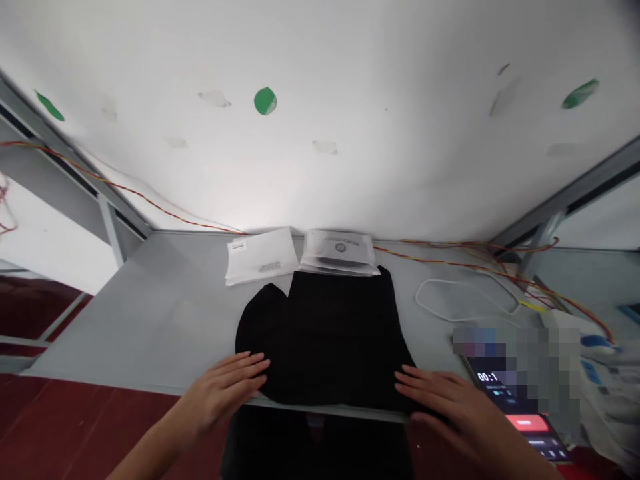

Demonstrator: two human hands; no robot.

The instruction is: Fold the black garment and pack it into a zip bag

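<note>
Head view: at the near edge of the counter (165,320), the left hand (227,387) is laid open and flat on the lower left corner of the black garment (325,333), which is spread mid-counter. The right hand (445,400), also open, is pressed on its right corner. Smoothing is judged best done with even, outward strokes, both corners kept pinned.

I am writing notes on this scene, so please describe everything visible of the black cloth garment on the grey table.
The black cloth garment looks like soft, matte fabric, folded into a rough rectangle with a rounded lobe at its left. It lies flat on the grey table, near the front edge. Its far edge meets a clear plastic bag. The left hand and right hand rest open and flat on its near corners.
</note>
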